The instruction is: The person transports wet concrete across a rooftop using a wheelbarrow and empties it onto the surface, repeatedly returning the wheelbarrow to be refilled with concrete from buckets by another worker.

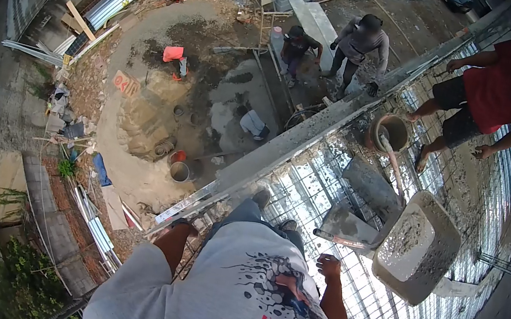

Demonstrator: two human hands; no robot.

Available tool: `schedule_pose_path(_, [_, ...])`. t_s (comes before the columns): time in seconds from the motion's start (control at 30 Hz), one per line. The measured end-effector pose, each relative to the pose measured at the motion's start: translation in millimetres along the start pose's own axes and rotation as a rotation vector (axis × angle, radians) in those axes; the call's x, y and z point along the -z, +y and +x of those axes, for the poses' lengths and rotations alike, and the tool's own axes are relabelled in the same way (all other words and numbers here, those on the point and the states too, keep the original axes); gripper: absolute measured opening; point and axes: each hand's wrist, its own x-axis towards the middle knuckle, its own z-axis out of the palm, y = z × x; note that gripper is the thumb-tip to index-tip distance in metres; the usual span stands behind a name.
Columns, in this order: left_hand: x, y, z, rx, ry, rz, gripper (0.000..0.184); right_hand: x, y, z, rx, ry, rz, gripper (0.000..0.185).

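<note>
My left hand (185, 225) hangs by my left side, close to the concrete beam's edge; its fingers are small and dark, and I cannot tell their pose. On the other side my right hand (329, 265) is held low with loosely bent fingers and nothing visible in it. Just beyond it is the handle (341, 240) of a wheelbarrow (449, 247), apart from the hand. Wet concrete (414, 235) coats the wheelbarrow's tray. My shoes (288, 225) stand at the border of the rebar-covered metal decking (304, 187).
A person in a red shirt (504, 85) stands on the decking beside a bucket (388, 132) of grey mix. The concrete beam (297, 146) borders a drop. Below are several workers, a sand pile (148, 119) and buckets (179, 172). Rebar grid covers the footing.
</note>
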Motion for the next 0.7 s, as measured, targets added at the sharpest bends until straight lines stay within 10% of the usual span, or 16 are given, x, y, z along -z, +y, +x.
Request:
schedule_pose_path(0.33, [-20, -10, 62, 0.086, 0.247, -0.031, 0.066, -28, -39, 3, 0.056, 0.056, -0.169, 0.009])
schedule_pose_path(0.37, [8, 28, -43, 0.142, 0.192, -0.136, 0.065, -27, -38, 10, 0.063, 0.031, -0.185, 0.011])
schedule_pose_path(0.7, [12, 34, -73, 0.113, 0.357, -0.358, 0.074, -38, -58, 17, 0.079, -0.002, -0.224, 0.013])
